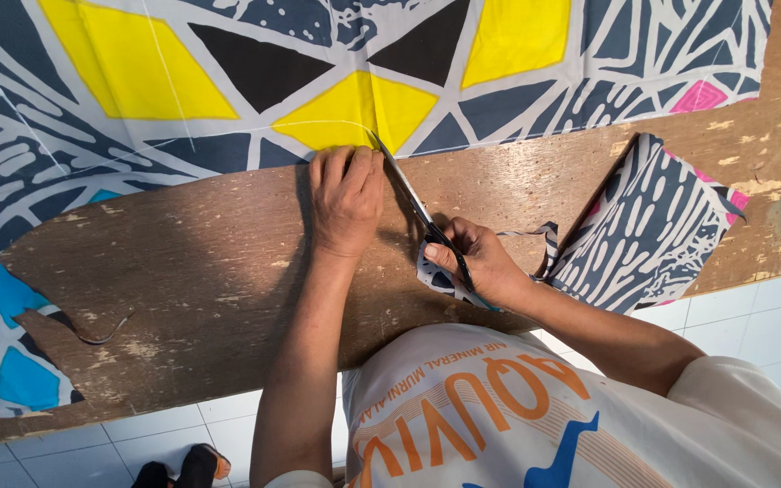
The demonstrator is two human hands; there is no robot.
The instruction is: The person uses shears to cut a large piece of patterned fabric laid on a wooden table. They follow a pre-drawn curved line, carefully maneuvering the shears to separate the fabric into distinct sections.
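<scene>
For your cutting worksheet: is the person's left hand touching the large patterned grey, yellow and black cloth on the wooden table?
Touching. The head view shows the left hand pressed flat, fingertips on the cloth's cut edge beside the scissors.

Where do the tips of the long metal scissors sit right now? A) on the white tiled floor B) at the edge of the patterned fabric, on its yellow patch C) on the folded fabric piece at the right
B: the right hand holds the long metal scissors, whose tips reach the patterned fabric's yellow patch beside the left hand.
</scene>
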